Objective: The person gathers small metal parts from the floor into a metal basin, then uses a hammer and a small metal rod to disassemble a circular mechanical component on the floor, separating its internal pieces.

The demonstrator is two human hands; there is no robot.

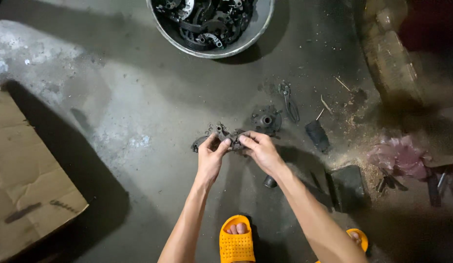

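Head view: you are gripping a small dark metal part (234,138) with left hand (210,158) and right hand (262,152), together, fingertips pinching it.

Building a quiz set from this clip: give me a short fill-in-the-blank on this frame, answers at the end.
1. Both hands, left hand and right hand, grip one dark metal part above the ____ floor.
2. The round metal basin at the top holds dark metal ____.
3. The sandals on the person's feet are ____.
4. The pliers lie on the floor to the ____ of the hands.

Answers: concrete; parts; orange; right
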